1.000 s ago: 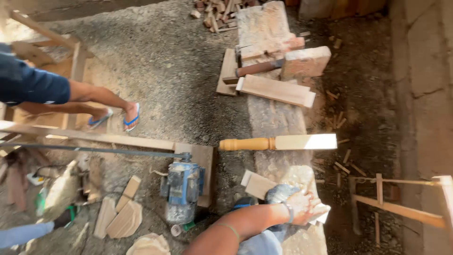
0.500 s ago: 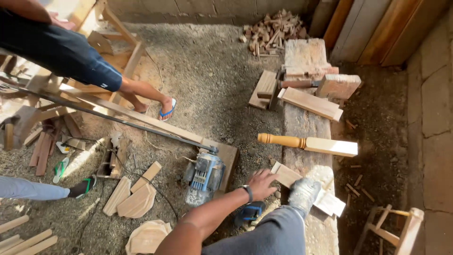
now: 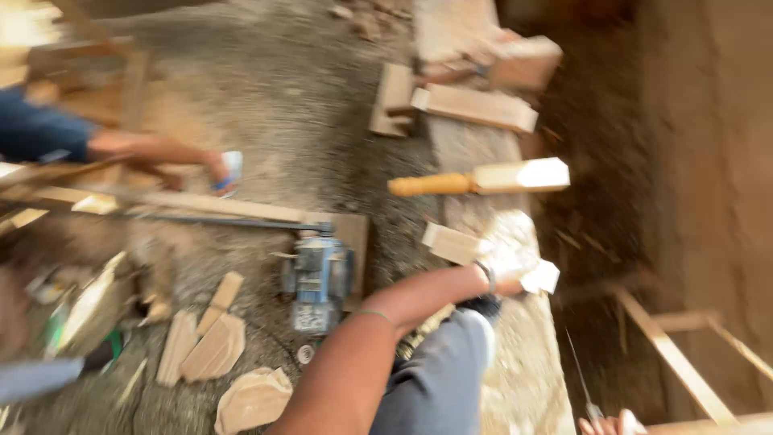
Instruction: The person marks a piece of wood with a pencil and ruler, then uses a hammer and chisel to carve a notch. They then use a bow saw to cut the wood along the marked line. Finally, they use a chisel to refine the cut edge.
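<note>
A blurred left hand (image 3: 503,270) reaches to centre frame, resting on a small pale wood block (image 3: 452,243) just left of it, grip too smeared to tell.

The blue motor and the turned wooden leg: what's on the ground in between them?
In the head view, mostly bare gritty ground lies between the blue motor and the turned wooden leg, with the corner of a flat board beside the motor.
</note>
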